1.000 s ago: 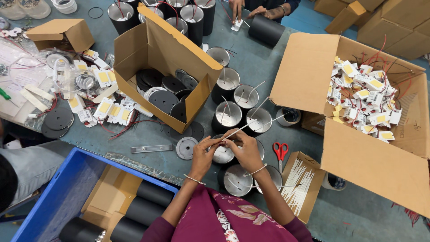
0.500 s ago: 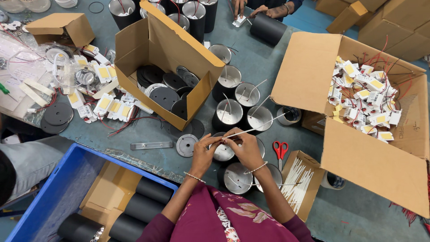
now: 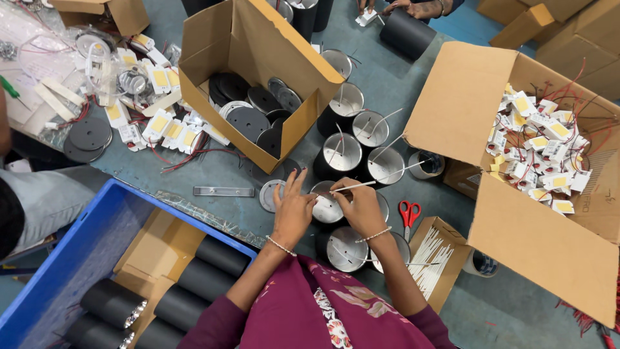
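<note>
red scissors (image 3: pixel 409 212), blue crate (image 3: pixel 77 258)

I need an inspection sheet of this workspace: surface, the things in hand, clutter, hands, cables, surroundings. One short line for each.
Surface: grey-blue floor, crowded.
Job's things: thin white tube held by both hands over an open black can; more cans stand behind it.
Clutter: box of black discs, box of white modules, red scissors, small box of white tubes, metal strip.
Hands: left hand and right hand pinch the tube.
Cables: red wires among loose modules.
Surroundings: blue crate with black cylinders; another person's hands at top.
</note>
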